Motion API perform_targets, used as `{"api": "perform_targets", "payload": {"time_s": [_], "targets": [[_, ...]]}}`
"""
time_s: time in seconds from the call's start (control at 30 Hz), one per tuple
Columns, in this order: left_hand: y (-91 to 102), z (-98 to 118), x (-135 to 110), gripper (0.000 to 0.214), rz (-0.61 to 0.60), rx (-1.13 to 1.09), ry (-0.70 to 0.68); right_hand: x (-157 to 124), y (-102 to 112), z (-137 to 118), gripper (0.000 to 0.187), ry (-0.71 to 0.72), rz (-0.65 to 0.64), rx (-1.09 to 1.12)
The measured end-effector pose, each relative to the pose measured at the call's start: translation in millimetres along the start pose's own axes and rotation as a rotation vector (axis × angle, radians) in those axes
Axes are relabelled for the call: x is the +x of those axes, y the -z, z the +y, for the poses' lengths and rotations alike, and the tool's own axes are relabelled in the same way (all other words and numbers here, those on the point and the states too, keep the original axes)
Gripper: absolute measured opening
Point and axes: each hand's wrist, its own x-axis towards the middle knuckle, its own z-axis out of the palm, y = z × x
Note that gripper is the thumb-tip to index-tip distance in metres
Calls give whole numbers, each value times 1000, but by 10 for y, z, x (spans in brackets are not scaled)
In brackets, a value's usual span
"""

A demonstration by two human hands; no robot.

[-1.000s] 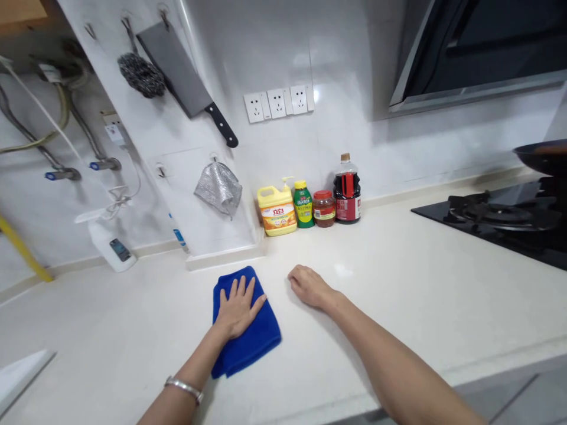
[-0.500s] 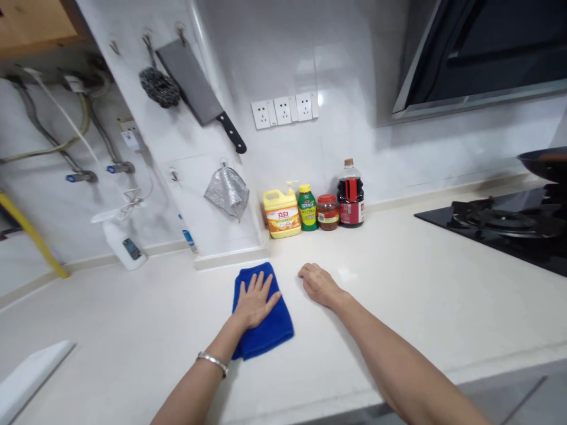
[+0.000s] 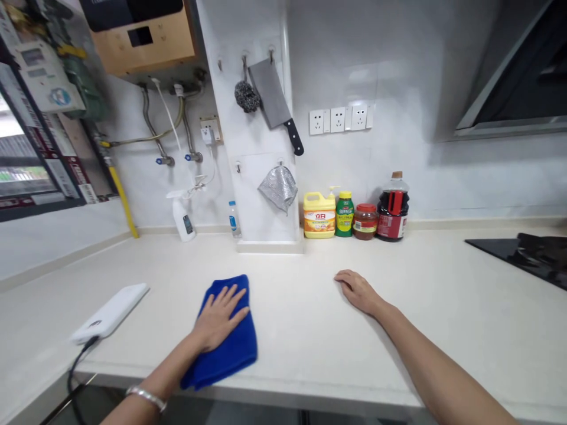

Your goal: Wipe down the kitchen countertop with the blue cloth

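Note:
My left hand point(image 3: 220, 321) lies flat with spread fingers on a folded blue cloth point(image 3: 234, 348). The cloth rests on the pale countertop point(image 3: 296, 319), its lower corner close to the front edge. A silver bangle point(image 3: 147, 398) circles my left wrist. To the right, my right hand point(image 3: 358, 290) rests on the bare counter with its fingers loosely curled together. Nothing shows in it, and it stays apart from the cloth.
Along the wall stand a yellow detergent jug point(image 3: 319, 217), green bottle point(image 3: 344, 215), red-lidded jar point(image 3: 365, 222) and dark sauce bottle point(image 3: 393, 209). A white power bank point(image 3: 110, 313) with a cable lies left. A cleaver point(image 3: 271, 94) hangs above; a black stove point(image 3: 527, 257) is right.
My left hand and the blue cloth have slid left and towards the counter's front edge. The view has turned left, showing the whole power bank. My right hand still rests on the counter.

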Motion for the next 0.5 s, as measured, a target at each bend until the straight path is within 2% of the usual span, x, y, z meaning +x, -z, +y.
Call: {"api": "perform_targets", "payload": {"time_s": [0.1, 0.2, 0.37, 0.5], "targets": [[-14, -529, 24, 61, 17, 64, 116, -3, 5, -37, 34, -9, -11, -29], [-18, -896, 143, 58, 18, 111, 170, -17, 6, -78, 35, -23, -24, -74], [-13, -1144, 425, 66, 34, 65, 230, -38, -1, -181, 36, -43, -49, -173], [-21, -1259, 650, 70, 43, 27, 242, 0, -2, -359, 35, -96, -140, -350]]}}
